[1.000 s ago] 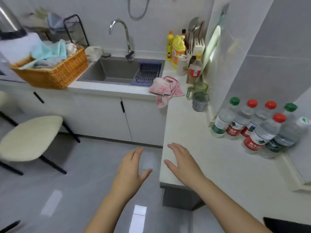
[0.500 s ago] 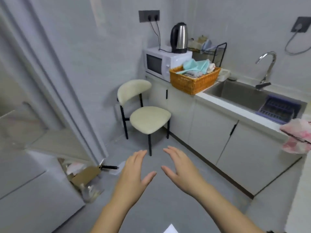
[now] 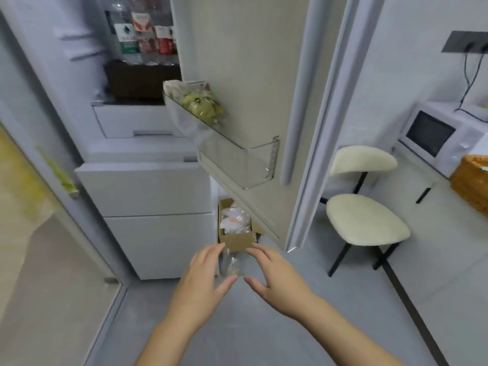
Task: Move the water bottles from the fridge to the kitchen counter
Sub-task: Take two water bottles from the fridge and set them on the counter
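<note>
fridge: white fridge (image 3: 148, 188), door (image 3: 250, 62) swung open to the right
water bottles: clear plastic water bottles (image 3: 144, 35) with green and red labels, upright in a tight row on an upper shelf inside the fridge; caps cut off by the top edge; count unclear
under bottles: dark brown drawer (image 3: 140, 80), contents can't be told
door shelf: clear plastic door bin (image 3: 253, 165); back end holds a clear bag of yellow-green produce (image 3: 203, 107)
floor box: brown cardboard box (image 3: 236, 243) on the floor beside the fridge base, filled with crumpled clear plastic bags (image 3: 233, 220)
left hand (image 3: 203, 281): fingers spread and relaxed, holding nothing, in the air low before the fridge
right hand (image 3: 274, 281): same, spread, empty, just beside the left
right side: cream padded chair (image 3: 364, 223), white microwave (image 3: 435, 136), orange wicker basket (image 3: 472, 183), contents out of view
</note>
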`<state>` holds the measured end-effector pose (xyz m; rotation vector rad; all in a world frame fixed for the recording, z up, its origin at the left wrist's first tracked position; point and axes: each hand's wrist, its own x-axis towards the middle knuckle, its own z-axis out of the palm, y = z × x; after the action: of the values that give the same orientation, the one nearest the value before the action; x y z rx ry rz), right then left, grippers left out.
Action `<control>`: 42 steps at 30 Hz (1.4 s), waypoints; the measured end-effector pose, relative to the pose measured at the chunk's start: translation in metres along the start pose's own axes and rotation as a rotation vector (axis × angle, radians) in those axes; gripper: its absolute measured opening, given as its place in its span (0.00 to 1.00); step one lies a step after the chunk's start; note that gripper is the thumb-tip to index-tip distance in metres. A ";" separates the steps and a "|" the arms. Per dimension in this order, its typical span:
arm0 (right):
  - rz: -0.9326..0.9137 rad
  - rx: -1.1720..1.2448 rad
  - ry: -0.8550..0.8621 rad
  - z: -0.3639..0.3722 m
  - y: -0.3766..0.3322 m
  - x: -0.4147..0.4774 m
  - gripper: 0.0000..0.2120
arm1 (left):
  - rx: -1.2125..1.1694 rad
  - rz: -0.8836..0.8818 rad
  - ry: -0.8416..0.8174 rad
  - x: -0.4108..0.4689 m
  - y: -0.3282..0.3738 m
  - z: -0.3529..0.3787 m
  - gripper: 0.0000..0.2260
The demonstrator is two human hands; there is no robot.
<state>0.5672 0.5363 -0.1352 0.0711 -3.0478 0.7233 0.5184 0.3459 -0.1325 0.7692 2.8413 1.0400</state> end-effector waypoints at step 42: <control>-0.125 0.157 0.316 -0.007 -0.155 0.486 0.26 | 0.148 0.083 0.292 0.337 -0.259 -0.263 0.29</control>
<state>0.0891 0.3808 -0.0502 0.1326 -2.6595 0.8705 0.0597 0.1712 -0.0373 0.8129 3.1891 1.0397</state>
